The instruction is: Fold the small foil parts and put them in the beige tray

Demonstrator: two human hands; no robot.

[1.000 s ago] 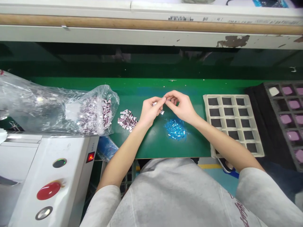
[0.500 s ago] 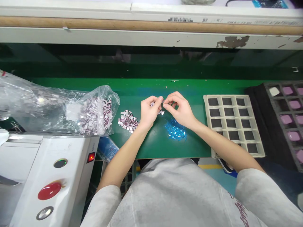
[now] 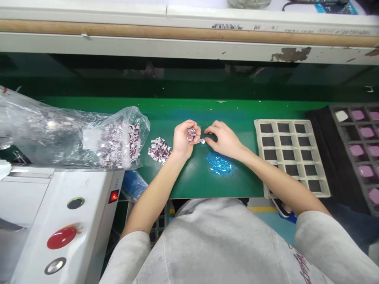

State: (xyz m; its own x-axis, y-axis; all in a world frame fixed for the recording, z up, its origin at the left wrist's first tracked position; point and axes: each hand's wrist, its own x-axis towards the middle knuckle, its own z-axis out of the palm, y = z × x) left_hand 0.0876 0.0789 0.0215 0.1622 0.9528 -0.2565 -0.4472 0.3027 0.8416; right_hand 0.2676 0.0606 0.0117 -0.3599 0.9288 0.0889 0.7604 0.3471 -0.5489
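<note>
My left hand [image 3: 182, 141] is cupped around several small silver-and-purple pieces [image 3: 191, 134], its palm turned partly up. Right of it, my right hand [image 3: 223, 139] has thumb and forefinger apart with nothing seen between them. A few more small pieces [image 3: 202, 141] show at the left fingertips, between the two hands. On the green table, a loose pile of the same pieces [image 3: 160, 150] lies left of my left wrist. A heap of thin blue strips [image 3: 220, 163] lies just below my right hand.
A clear plastic bag of small pieces [image 3: 118, 144] lies at the left, behind a white machine [image 3: 89, 221] with a red button [image 3: 62, 238]. On the right are a pale compartment tray [image 3: 275, 146] and a black tray [image 3: 352, 132] with pink items. A white ledge [image 3: 118, 46] runs across the back.
My left hand has opened from a pinch into a cupped hold, showing the pieces in its palm. My right hand has moved slightly down and away from it, and its fingers have parted.
</note>
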